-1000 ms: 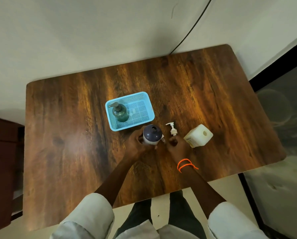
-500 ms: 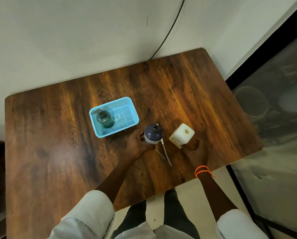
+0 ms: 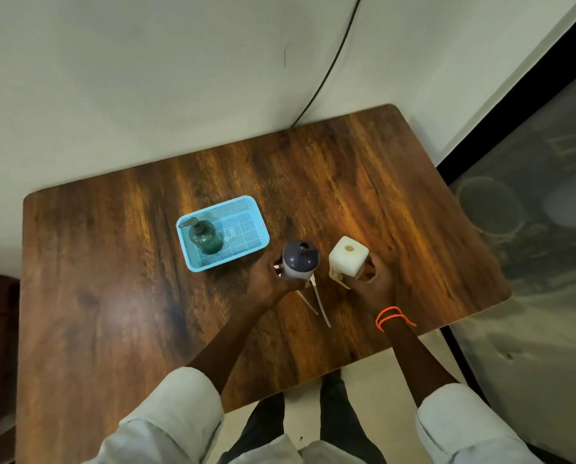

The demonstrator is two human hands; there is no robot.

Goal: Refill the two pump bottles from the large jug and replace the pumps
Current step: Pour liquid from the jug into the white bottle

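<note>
A dark-shouldered pump bottle [image 3: 299, 259] stands open on the wooden table [image 3: 112, 296], with my left hand [image 3: 273, 279] wrapped around its left side. Its removed pump lies flat beside it, the thin dip tube [image 3: 321, 304] pointing toward me. To the right stands the white square jug [image 3: 348, 256], uncapped, and my right hand [image 3: 375, 283] grips its right side. A green pump bottle [image 3: 206, 236] with its pump on stands in the left end of a blue basket [image 3: 246, 209].
A black cable [image 3: 333, 61] runs down the wall to the table's back edge. The table's right edge borders a dark glass panel [image 3: 530, 229]. An orange band [image 3: 392, 316] circles my right wrist.
My right hand laid the white pump down on the table, then moved right and closed on the jug. My left hand stayed on the dark bottle.
</note>
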